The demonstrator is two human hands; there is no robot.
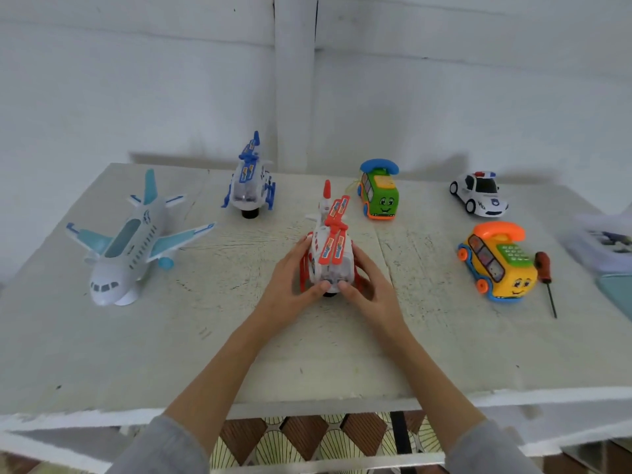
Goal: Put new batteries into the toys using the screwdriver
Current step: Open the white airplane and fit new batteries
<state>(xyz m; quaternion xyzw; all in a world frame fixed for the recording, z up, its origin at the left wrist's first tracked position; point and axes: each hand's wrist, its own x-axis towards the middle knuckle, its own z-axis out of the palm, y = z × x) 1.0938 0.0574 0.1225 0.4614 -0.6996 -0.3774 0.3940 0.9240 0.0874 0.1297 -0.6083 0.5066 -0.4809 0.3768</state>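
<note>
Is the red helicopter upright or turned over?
Upright: the red helicopter shows its rotor blades on top, gripped between left hand and right hand. Underside hidden.

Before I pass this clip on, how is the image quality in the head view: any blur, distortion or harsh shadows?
Head view: soft, even light, with faint shadows on the wall behind the table; wide-angle lens bends the table edges; centre is fairly sharp, with both hands on the red helicopter; the right edge past the screwdriver is smeared, its items unreadable.

Worn white table (102,354) against a white wall (136,80). Blurred clear container (602,244) at right edge. Patterned floor (307,439) below near edge.
</note>
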